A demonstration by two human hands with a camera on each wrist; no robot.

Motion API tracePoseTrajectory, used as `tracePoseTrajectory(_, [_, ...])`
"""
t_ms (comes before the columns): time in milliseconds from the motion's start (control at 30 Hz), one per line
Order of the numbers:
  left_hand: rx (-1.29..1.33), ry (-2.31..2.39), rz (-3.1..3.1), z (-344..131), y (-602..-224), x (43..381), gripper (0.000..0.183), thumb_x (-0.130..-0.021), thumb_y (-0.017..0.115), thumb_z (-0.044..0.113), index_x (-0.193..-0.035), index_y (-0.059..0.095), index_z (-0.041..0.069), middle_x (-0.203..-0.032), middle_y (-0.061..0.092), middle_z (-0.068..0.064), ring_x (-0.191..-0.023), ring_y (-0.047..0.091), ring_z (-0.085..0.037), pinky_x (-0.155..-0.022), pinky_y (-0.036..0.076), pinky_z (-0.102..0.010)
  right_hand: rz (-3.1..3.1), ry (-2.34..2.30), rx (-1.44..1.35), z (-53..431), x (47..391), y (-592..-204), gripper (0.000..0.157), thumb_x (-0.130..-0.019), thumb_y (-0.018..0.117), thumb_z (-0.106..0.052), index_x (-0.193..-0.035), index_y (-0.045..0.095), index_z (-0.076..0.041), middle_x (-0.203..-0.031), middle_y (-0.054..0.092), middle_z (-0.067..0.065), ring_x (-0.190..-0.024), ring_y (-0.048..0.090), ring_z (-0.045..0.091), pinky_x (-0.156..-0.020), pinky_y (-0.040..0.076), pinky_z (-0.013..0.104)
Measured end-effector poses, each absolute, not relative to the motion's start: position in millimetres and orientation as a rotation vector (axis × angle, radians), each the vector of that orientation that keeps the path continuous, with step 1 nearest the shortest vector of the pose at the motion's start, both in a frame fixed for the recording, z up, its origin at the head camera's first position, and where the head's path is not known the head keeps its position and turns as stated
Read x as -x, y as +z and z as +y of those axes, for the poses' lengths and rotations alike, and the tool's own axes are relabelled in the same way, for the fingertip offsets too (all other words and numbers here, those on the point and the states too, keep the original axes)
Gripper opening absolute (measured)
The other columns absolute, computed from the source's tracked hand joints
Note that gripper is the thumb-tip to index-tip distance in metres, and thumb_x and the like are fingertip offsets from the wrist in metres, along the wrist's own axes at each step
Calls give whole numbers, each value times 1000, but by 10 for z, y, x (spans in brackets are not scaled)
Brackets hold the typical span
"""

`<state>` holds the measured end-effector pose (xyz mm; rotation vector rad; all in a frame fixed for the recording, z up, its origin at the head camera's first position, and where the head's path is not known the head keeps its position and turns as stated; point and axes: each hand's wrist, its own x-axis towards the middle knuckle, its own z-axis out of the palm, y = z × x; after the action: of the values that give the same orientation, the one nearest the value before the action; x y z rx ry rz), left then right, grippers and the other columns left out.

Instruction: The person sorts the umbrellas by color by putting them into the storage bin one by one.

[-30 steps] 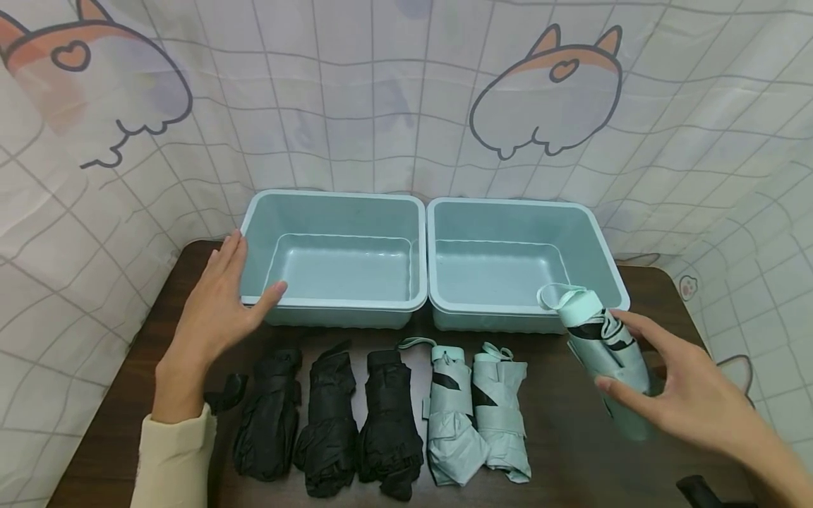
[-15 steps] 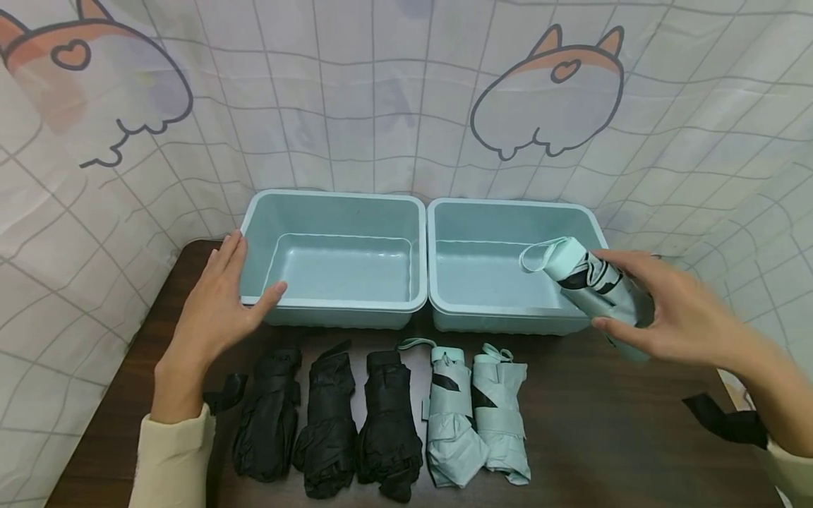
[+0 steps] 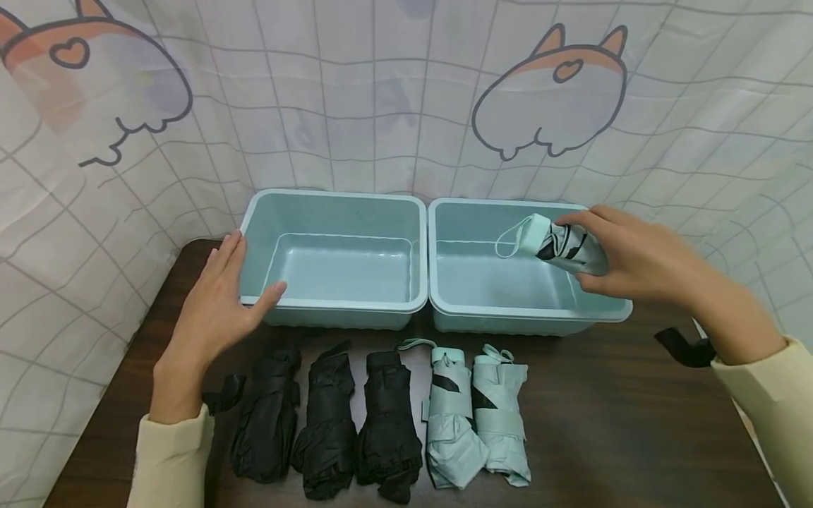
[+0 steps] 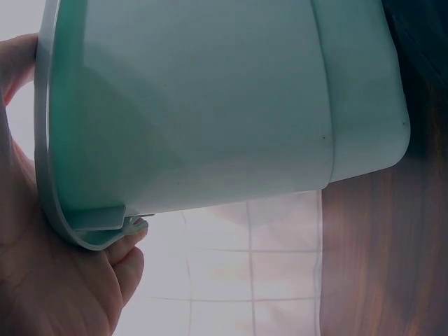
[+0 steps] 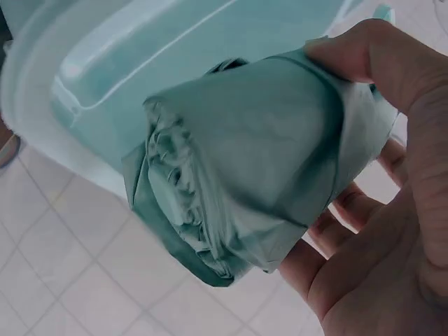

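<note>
My right hand [image 3: 635, 257] grips a folded light-green umbrella [image 3: 574, 248] above the right light-blue bin [image 3: 508, 310]. Its handle end and wrist loop point left over the bin's inside; in the right wrist view the bunched cloth end of the umbrella [image 5: 245, 154] faces the camera. My left hand [image 3: 212, 310] rests on the left front corner of the left bin [image 3: 343, 305], fingers straight along the side and thumb over the front rim. In the left wrist view, fingertips [image 4: 129, 269] show beneath the rim of that bin [image 4: 203, 105].
In front of the bins lie several folded umbrellas: black ones, such as a black umbrella [image 3: 389, 423], and two light-green ones, a nearer-middle umbrella [image 3: 452, 416] and a rightmost umbrella [image 3: 500, 416]. A dark wooden table [image 3: 610, 423] bears everything. A patterned curtain [image 3: 394, 92] hangs behind the bins.
My right hand has carried the light-green umbrella up and to the left, from beside the right bin's front right corner to above its inside. My left hand has stayed in place.
</note>
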<state>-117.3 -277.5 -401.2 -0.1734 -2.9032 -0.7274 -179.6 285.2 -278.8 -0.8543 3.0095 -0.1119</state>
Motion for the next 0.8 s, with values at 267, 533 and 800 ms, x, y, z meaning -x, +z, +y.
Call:
tracePoseTrajectory(267, [164, -729, -2908, -2773, -4012, 1176, 102, -101, 59, 62, -170, 9, 6, -179, 8, -19, -165, 8, -48, -132, 14, -67, 2931, -119, 902, 2725, 2091, -2861, 80, -79, 87, -15, -151, 53, -22, -136, 60, 19, -104, 59, 31, -73, 54, 44])
tracePoseTrajectory(533, [173, -722, -2908, -2760, -4015, 1179, 102, -101, 58, 62, -170, 9, 6, -179, 8, -19, -165, 9, -48, -132, 14, -66, 2886, -109, 924, 2624, 2280, -2881, 80, -79, 89, -13, -151, 55, -17, -137, 60, 24, -113, 63, 38, -86, 58, 58])
tracePoseTrajectory(800, [176, -708, -2902, -2767, -4013, 1169, 102, -101, 57, 62, -170, 10, 5, -179, 8, -19, -165, 10, -47, -133, 14, -64, 2847, -55, 901, 2518, 2404, -2951, 78, -78, 89, -9, -148, 57, -19, -138, 62, 20, -112, 65, 35, -88, 59, 58])
